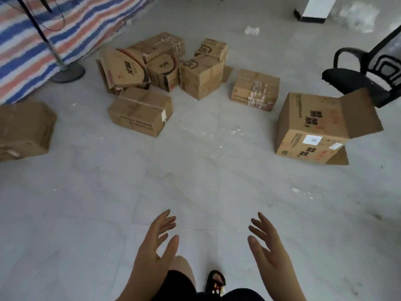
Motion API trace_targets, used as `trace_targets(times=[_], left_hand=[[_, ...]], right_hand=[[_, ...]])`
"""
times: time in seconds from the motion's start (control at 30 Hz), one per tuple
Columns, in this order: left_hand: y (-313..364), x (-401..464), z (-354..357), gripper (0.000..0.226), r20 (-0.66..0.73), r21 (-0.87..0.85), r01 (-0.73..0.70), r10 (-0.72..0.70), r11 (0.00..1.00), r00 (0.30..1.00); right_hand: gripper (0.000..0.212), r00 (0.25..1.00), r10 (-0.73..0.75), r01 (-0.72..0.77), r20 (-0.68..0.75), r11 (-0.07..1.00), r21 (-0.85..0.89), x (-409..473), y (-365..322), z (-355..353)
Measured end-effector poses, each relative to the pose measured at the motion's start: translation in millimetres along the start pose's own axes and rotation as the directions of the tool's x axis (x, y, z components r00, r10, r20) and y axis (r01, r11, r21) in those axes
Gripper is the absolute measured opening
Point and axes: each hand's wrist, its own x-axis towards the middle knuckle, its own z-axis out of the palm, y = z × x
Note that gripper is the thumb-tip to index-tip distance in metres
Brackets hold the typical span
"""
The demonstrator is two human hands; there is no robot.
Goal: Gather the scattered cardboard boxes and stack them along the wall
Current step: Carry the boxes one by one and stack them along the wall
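Note:
Several brown cardboard boxes lie scattered on the grey tiled floor ahead of me. A taped box (140, 111) sits centre left, with a cluster of crumpled boxes (165, 64) behind it. Another taped box (255, 90) lies to the right. A large box with open flaps (312, 129) rests on its side at far right, and one box (23, 130) sits at the left edge. My left hand (155, 246) and right hand (268, 246) hover low in front of me, palms facing each other, fingers spread, holding nothing, well short of any box.
A striped tarpaulin (43, 44) hangs at the back left, with a fan stand's round base (67, 72) in front of it. A black office chair (364, 74) stands at the right. A white pillar (319, 7) rises at the back. My sandalled foot (216, 281) shows below.

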Motion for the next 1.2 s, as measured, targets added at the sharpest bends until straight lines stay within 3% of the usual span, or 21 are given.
trace_targets(times=[0.23,0.53,0.77,0.93,1.2], left_hand=[[-4.3,126.5,6.1,0.045,-0.153,0.003,0.089,-0.088,0.996,0.984],[32.2,366.7,-43.6,0.042,-0.244,-0.001,0.066,-0.064,0.998,0.968],[41.2,500.6,-52.1,0.041,-0.281,-0.013,0.137,-0.135,0.991,0.95],[46.2,605.5,-36.2,0.042,-0.411,-0.045,0.197,-0.198,0.979,0.89],[81.9,761.5,13.1,0.052,-0.581,-0.15,0.271,-0.306,0.951,0.754]], right_hand=[[0.051,0.988,0.015,-0.008,0.153,0.999,-0.046,165.2,-18.2,24.9],[0.052,0.981,-0.061,0.071,0.186,0.996,-0.047,395.8,-101.6,105.2],[0.052,0.972,-0.044,0.057,0.23,0.997,-0.052,536.8,-134.1,134.4],[0.052,0.933,-0.07,0.104,0.354,0.991,-0.078,667.8,-150.6,154.2],[0.049,0.809,-0.052,0.16,0.585,0.978,-0.134,876.3,-201.1,158.6]])
